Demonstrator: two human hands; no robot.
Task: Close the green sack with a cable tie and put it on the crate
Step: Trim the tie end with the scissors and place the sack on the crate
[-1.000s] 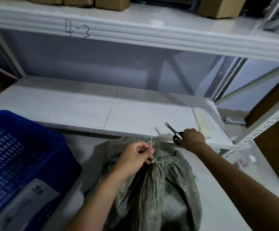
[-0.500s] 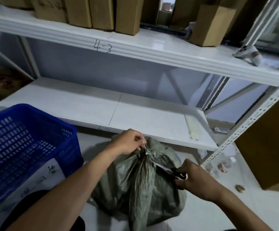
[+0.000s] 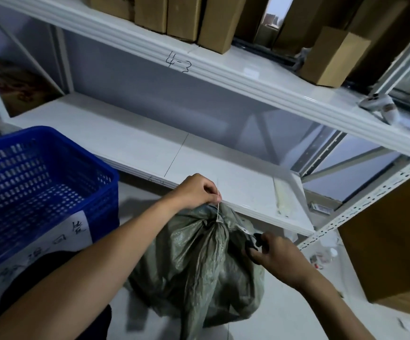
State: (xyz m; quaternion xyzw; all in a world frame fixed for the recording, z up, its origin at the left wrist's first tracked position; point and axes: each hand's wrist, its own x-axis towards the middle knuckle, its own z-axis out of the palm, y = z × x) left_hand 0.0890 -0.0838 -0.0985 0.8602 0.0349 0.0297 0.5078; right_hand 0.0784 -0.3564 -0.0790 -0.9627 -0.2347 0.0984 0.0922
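My left grip (image 3: 196,191) is pinched on the free tail of the cable tie (image 3: 217,212), drawn straight up from the gathered neck of the green sack (image 3: 199,263). My right grip (image 3: 276,256) is clenched around the dark handles of the scissors (image 3: 254,239) (blades hidden against the sack's folds). The sack sits on the floor (image 3: 280,312), just in front of the lower shelf's (image 3: 137,148) front edge, with the blue crate (image 3: 39,177) to its left.
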